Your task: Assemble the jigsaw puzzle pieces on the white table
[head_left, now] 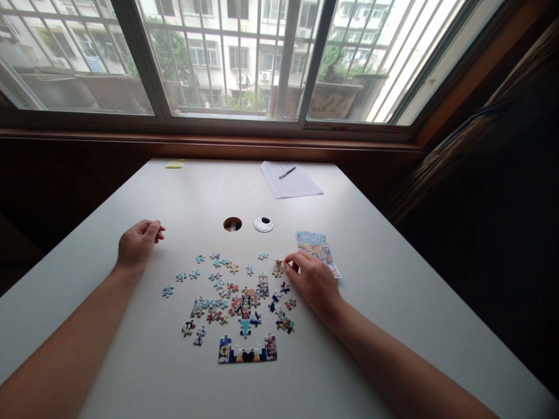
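My right hand [313, 282] is closed in a pinch, with thumb and forefinger on a small brownish jigsaw piece [278, 263] at the right side of the scattered pieces. To the left, my left hand [138, 241] rests on the table, fingers curled in and thumb against them; nothing shows in it. Between the hands lie several loose jigsaw pieces [217, 284]. A joined upright strip of pieces [246, 308] is in their middle. Nearer to me sits a joined bottom edge section [247, 354] with raised corners. The picture sheet [318, 250] lies just beyond my right hand.
On the white table [144, 372] are a round cable hole [232, 224] and its metal cover [264, 224]. Papers [290, 185] with a pen [287, 173] lie at the far edge, yellow sticky notes [175, 164] at the far left. A barred window stands behind.
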{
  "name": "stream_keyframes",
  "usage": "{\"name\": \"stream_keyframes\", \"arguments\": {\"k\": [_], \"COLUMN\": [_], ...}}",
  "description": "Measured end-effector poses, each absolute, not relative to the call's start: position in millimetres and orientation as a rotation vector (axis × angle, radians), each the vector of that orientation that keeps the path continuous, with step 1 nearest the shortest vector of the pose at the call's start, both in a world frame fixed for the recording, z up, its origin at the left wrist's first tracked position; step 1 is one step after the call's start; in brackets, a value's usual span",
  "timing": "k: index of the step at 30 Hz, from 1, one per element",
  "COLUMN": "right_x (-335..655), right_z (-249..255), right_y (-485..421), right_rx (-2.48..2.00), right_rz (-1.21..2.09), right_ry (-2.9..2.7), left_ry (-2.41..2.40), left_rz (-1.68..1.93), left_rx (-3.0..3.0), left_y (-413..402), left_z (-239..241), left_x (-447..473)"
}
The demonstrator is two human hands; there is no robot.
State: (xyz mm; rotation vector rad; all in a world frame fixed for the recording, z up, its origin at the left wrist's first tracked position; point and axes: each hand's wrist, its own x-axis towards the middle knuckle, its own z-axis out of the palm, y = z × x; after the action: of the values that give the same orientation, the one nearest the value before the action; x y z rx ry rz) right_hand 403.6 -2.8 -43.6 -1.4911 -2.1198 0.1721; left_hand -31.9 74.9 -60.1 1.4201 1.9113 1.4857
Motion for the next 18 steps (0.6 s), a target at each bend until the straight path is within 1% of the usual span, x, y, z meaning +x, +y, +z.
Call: {"name": "stream_keyframes", "arguments": {"k": [13,18], "right_x": [400.4,396.4], "right_z": [-40.7,-37.9], "right_y": [-5.7,-11.6], "right_rx": [-1.468,-1.458], "right_rz": [0.155,0.17], "right_ry": [-2.089,-2.197], "left_ry": [1.922,1.929], "left_rz": [1.472,1.46], "left_rx": [1.427,1.439], "left_y": [72.4,71.3], "left_z": [-56.7,-54.5], "left_x": [-28.9,-28.1]}}
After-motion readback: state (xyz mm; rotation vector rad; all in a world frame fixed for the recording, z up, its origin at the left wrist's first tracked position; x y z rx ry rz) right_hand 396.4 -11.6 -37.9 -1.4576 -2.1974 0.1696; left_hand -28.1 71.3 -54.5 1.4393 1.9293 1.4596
